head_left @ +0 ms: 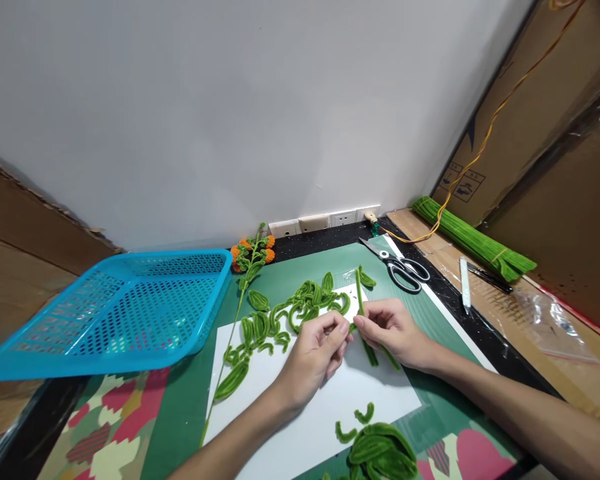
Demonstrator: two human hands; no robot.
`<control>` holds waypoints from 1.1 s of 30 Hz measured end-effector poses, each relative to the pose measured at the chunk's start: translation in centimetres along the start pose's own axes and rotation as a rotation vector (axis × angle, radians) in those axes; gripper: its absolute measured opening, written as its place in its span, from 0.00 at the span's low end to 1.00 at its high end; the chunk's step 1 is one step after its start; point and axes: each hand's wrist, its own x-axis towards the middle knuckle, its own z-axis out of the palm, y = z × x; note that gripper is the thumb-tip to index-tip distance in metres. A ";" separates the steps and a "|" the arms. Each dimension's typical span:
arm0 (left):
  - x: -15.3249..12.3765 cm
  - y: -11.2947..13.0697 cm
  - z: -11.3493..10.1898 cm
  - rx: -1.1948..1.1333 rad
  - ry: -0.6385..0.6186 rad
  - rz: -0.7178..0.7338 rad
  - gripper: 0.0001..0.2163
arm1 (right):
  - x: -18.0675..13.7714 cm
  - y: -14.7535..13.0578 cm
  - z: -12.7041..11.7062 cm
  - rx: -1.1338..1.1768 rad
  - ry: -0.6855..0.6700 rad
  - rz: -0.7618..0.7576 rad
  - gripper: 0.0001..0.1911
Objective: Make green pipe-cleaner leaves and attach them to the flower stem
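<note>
My left hand [311, 353] and my right hand [395, 332] meet over a white sheet of paper [320, 413]. Both are closed in a pinch on a green pipe cleaner [359, 290]. One straight length rises above my right fingers, and more green lengths [369, 352] show below them. The spot between my fingertips is small and partly hidden. Behind my hands lies a heap of curled green pipe cleaner pieces [307, 297]. Leaf shapes [233, 380] rest along the paper's left side. Nearest me sits a cluster of green leaves [380, 453] with small curved bits.
A blue plastic basket [145, 367] stands at the left, beside a long stem with orange flowers [241, 255]. Scissors [403, 270] lie at the back right. Farther right are a white pen-like tool [465, 287], a green pipe cleaner bundle [473, 237] and a clear bag [555, 327].
</note>
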 end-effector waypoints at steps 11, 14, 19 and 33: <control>-0.2 0.0 -0.1 0.098 -0.004 0.067 0.16 | 0.6 -0.4 -0.5 -0.036 0.008 0.038 0.30; -0.1 0.0 -0.2 0.089 0.011 0.058 0.17 | 0.8 -0.2 -0.5 -0.042 0.007 0.039 0.30; 0.1 -0.4 -0.4 0.082 0.043 0.063 0.18 | 1.1 0.2 -0.5 -0.044 0.083 0.007 0.33; 0.1 0.3 0.0 0.094 0.083 0.080 0.16 | 0.9 0.1 -0.8 -0.088 -0.060 0.038 0.32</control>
